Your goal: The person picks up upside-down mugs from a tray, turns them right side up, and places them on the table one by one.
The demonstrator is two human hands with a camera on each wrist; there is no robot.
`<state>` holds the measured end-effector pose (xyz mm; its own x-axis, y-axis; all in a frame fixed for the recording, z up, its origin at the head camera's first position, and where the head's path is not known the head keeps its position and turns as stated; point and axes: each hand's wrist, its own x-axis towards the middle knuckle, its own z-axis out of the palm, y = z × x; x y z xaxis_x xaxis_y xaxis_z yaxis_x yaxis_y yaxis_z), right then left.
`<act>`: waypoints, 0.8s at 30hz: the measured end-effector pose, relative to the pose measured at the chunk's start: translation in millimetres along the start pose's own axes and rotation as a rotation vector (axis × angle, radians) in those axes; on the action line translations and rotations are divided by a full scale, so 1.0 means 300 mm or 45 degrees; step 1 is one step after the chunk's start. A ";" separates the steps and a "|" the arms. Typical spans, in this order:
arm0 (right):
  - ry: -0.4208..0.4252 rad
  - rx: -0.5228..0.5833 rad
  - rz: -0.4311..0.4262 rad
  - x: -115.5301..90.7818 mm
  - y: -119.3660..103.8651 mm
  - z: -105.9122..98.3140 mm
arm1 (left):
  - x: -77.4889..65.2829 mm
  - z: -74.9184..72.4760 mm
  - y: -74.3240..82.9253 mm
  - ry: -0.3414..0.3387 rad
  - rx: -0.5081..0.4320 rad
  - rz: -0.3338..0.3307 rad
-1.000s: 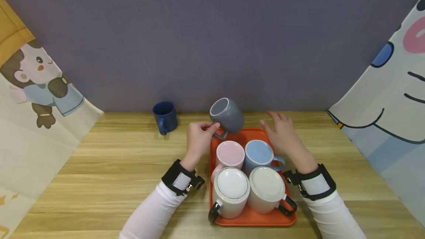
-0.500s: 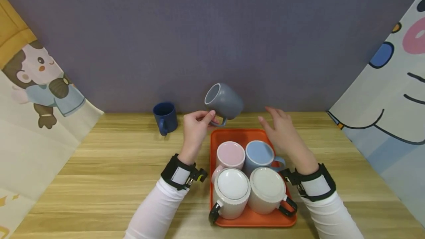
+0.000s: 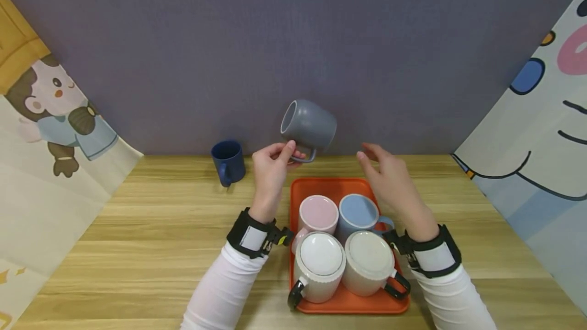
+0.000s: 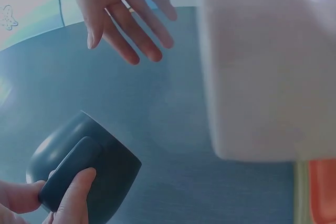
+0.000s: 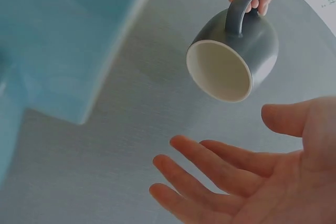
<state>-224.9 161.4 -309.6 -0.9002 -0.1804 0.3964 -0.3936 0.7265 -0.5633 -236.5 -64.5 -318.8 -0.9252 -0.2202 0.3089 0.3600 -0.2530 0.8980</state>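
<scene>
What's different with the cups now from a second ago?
The left hand lifted the rounded grey ceramic-looking mug higher, up and away from the orange rectangular tray, tipping it more onto its side. Nothing new was grabbed or let go: the hand held its handle throughout. The right hand, holding nothing, barely shifted. The dark blue cylindrical mug, the tray and its four upside-down pink, light-blue and whitish mugs stayed put.

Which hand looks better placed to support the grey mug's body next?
Probably the right hand: it holds nothing, right beside the grey mug, while the left hand grips the handle.
</scene>
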 end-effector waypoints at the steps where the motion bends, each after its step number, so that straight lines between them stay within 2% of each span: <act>1: 0.012 0.002 0.001 -0.001 -0.005 -0.002 | 0.000 0.004 0.004 0.006 -0.009 0.003; 10: 0.094 0.019 -0.015 0.007 -0.022 -0.008 | 0.006 0.037 0.029 0.031 -0.073 0.004; 24: 0.056 0.035 -0.051 0.034 -0.091 -0.013 | -0.006 0.076 0.052 0.032 -0.227 0.031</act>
<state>-222.5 142.3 -287.3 -0.8748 -0.1793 0.4500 -0.4346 0.7007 -0.5658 -232.1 -46.6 -298.3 -0.9136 -0.2514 0.3195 0.3995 -0.4100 0.8199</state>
